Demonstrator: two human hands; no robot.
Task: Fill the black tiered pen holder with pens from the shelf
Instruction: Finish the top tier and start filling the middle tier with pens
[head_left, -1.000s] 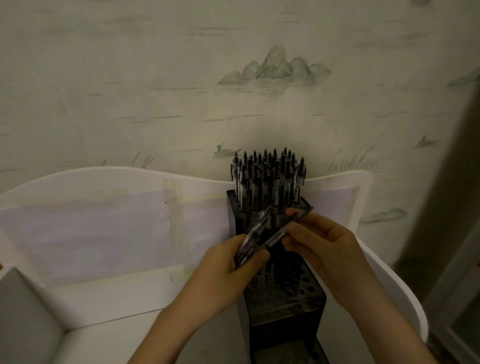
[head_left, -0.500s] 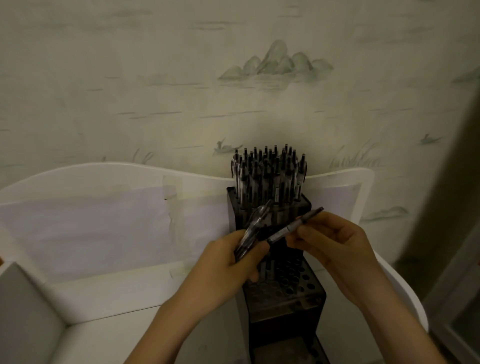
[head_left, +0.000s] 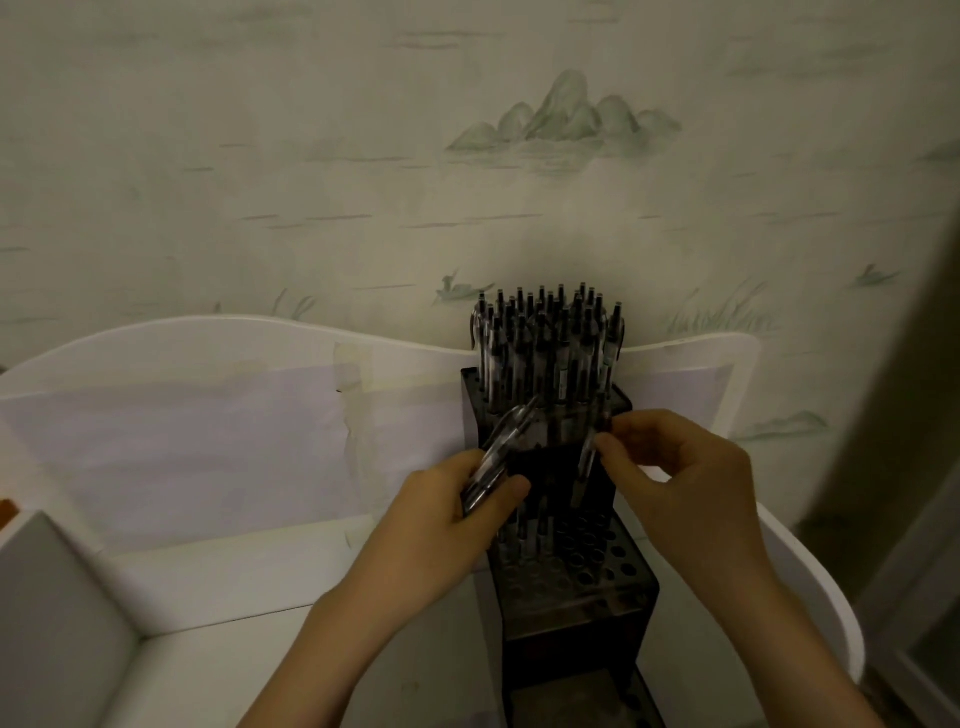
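White shelf (head_left: 218, 587) panels are spreading out to the left of both hands and curving round behind the right one, and the black holder (head_left: 574, 618) is standing on the shelf directly between and beneath the hands, running from the wrists up to the wall. Its top tier, just beyond the fingertips, is carrying a dense cluster of upright pens (head_left: 545, 348), so that level is looking full as far as I can judge. The middle tier, right below the hands, is showing only a few pens along its left side near the left thumb, with many open holes sitting to the right of them. A lower tier nearer the wrists is too dark to read.

The left hand (head_left: 457, 525) is gripping a bundle (head_left: 493, 457) of several pens, fingers and thumb curled round it, the bundle slanting up and away over the middle tier. The right hand (head_left: 675, 478) is pinching a single pen (head_left: 587, 462) at its upper end between thumb and fingertips, the pen hanging nearly upright with its tip pointing down toward the middle tier's holes, not yet seated.

Judging from this, roughly the top third is done; the middle tier is only begun, and the bundle in the left hand is not looking like enough to fill what is left.
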